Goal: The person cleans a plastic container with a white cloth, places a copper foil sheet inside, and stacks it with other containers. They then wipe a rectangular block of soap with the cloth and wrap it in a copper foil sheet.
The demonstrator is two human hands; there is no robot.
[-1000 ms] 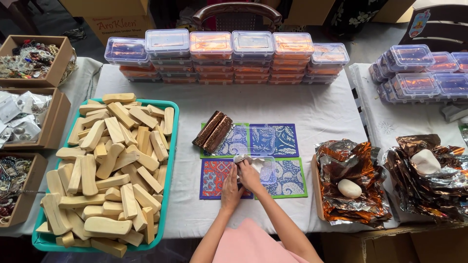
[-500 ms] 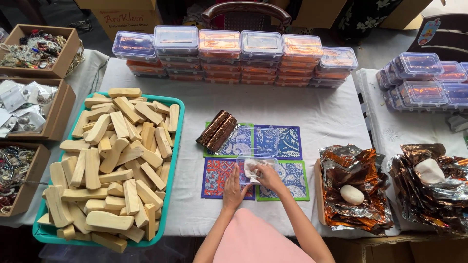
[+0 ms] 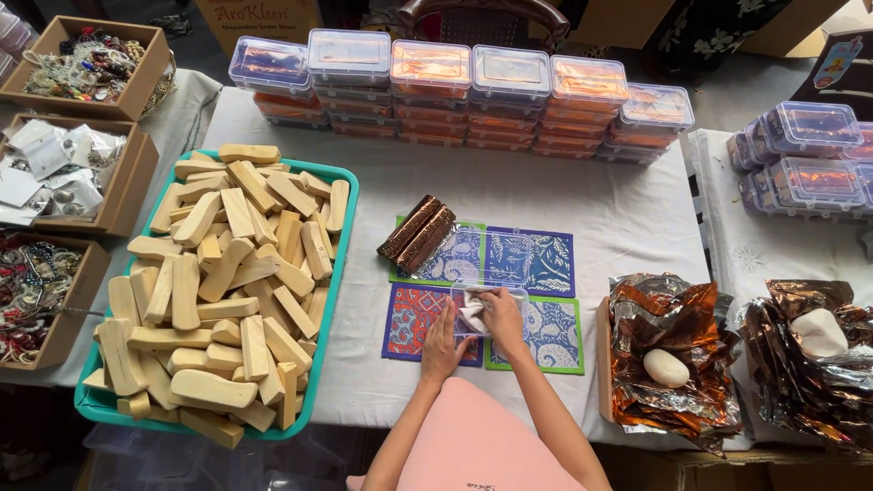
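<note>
**Both hands on a clear plastic box at the centre of the table**

The right hand [image 3: 503,315] presses a small white cloth [image 3: 473,317] into a clear plastic box [image 3: 489,300]; its fingers are curled down over the cloth and have it in their grip. The left hand [image 3: 443,344] lies just at 8 o'clock of the right, fingers stretched nearly flat and close together, their tips against the near edge of the box; it grips nothing that can be seen.

The box sits near the middle of the table [image 3: 600,209], on four patterned square mats [image 3: 538,264] laid two by two in blue, red and green. At 11 o'clock from the box, two brown foil-wrapped bars [image 3: 418,234] lie side by side, slanted across the corner of the far-left mat.

At 9 o'clock, a teal tray [image 3: 347,227] is heaped with pale wooden blocks [image 3: 227,291]. At 12 o'clock, along the far edge of the table, stand stacks of lidded clear boxes [image 3: 473,86] with orange contents. At 3 o'clock, crumpled copper-and-silver foil [image 3: 673,318] holds a white oval piece [image 3: 667,367]; further right, a second foil heap [image 3: 800,382] carries another white lump [image 3: 818,332]. Cardboard boxes of trinkets [image 3: 86,68] line the far left side.
</note>
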